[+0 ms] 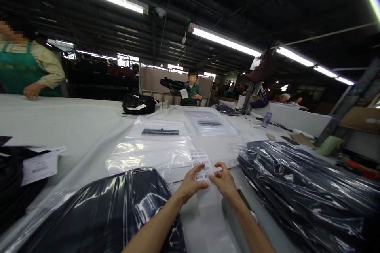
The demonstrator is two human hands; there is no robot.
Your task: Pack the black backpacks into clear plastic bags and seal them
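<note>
A long white strip of barcode labels (200,158) runs between my hands, its printed end farther from me and its blank part trailing towards me. My left hand (190,185) grips the strip at its left side, thumb and fingers bent over the printed labels. At the opposite edge, my right hand (225,182) has curled fingers, with a fingertip and thumb on the strip; whether a single label is between them is too small to tell. Left of my arms lies a dark bag in clear plastic (118,201).
Plastic-wrapped dark bags (297,182) are stacked at right. Clear plastic bags (154,150) lie ahead. A tagged black item (18,178) is at left, a black bag (139,104) at the far edge. One person (32,67) stands left; another (192,91) holds a black bag opposite.
</note>
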